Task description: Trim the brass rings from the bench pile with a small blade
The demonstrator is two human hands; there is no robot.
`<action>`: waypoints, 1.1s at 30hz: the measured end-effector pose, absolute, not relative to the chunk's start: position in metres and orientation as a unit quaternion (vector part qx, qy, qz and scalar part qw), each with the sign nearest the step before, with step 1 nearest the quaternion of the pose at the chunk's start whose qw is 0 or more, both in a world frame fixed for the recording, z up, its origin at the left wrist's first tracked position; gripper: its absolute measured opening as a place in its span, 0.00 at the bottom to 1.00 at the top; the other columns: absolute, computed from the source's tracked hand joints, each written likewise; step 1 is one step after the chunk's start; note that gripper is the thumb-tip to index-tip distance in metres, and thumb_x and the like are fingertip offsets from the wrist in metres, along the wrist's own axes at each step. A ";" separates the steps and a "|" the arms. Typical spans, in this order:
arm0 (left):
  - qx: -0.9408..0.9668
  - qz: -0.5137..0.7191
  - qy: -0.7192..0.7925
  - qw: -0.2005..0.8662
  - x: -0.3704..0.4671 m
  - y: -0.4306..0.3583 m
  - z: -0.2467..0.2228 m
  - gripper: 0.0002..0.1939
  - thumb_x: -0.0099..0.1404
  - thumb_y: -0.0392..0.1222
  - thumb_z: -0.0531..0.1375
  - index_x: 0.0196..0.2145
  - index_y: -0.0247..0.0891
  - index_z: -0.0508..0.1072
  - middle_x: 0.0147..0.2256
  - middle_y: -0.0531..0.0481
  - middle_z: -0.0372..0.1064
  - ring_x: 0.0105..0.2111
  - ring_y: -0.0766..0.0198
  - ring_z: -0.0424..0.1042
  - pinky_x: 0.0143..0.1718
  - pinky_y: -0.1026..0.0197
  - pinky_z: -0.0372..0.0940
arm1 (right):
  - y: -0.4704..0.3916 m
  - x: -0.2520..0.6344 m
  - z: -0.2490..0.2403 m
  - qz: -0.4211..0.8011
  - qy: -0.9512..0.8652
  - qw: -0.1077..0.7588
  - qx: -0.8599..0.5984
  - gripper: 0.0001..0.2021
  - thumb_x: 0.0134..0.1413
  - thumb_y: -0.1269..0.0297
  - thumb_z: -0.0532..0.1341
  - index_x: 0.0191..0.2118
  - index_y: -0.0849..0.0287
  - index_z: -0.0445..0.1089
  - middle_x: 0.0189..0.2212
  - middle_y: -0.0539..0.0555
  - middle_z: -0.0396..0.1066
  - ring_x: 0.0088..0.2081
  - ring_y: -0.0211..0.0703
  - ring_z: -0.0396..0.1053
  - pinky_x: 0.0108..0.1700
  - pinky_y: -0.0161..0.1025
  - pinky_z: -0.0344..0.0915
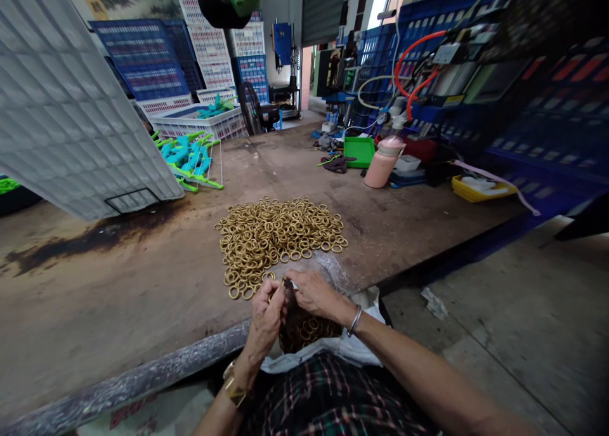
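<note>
A wide pile of gold-coloured rings lies on the brown worktable. At the table's front edge, just in front of the pile, my left hand has its fingers closed around a ring, mostly covered by the fingers. Touching it from the right, my right hand pinches a small dark and whitish item too small to name. Below both hands an open white sack holds more rings, darker in the shade.
A large ribbed white panel leans over the table's left. Turquoise and green plastic parts lie beside it. Towards the back right are a green tray, a pink bottle and a yellow tray. Stacked crates stand behind.
</note>
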State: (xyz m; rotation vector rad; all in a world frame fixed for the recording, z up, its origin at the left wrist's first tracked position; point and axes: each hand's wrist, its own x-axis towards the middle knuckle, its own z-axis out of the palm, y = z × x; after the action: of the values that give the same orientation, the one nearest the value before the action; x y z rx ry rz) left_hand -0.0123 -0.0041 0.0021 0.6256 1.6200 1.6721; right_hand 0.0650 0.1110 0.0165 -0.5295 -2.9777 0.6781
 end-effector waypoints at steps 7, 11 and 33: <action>0.233 0.657 0.605 0.385 -0.009 -0.017 0.008 0.14 0.58 0.52 0.56 0.27 0.37 0.63 0.18 0.59 0.58 0.14 0.76 0.55 0.13 0.72 0.53 | 0.112 0.059 0.020 0.167 -0.961 -0.002 -0.219 0.12 0.50 0.74 0.50 0.40 0.62 0.64 0.30 0.59 0.71 0.31 0.44 0.68 0.29 0.35 0.52; 0.184 0.692 0.526 0.459 -0.006 -0.026 0.019 0.13 0.56 0.50 0.59 0.28 0.37 0.63 0.19 0.59 0.59 0.14 0.75 0.56 0.12 0.72 0.52 | 0.128 0.062 0.010 0.149 -0.949 -0.015 -0.278 0.13 0.50 0.75 0.50 0.42 0.64 0.63 0.30 0.59 0.72 0.32 0.44 0.68 0.30 0.35 0.53; 0.036 0.738 0.468 0.485 -0.024 -0.017 0.002 0.14 0.48 0.44 0.65 0.26 0.35 0.65 0.25 0.54 0.64 0.19 0.75 0.61 0.13 0.74 0.48 | 0.119 0.058 -0.006 0.344 -0.901 0.088 -0.251 0.06 0.48 0.72 0.52 0.32 0.59 0.64 0.27 0.51 0.67 0.30 0.36 0.63 0.32 0.33 0.54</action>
State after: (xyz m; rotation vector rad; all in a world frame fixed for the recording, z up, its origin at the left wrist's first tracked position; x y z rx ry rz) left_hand -0.0237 -0.0171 0.0021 0.0885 1.1391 1.7954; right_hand 0.0579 0.1193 -0.0061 -0.7475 -2.6819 1.0229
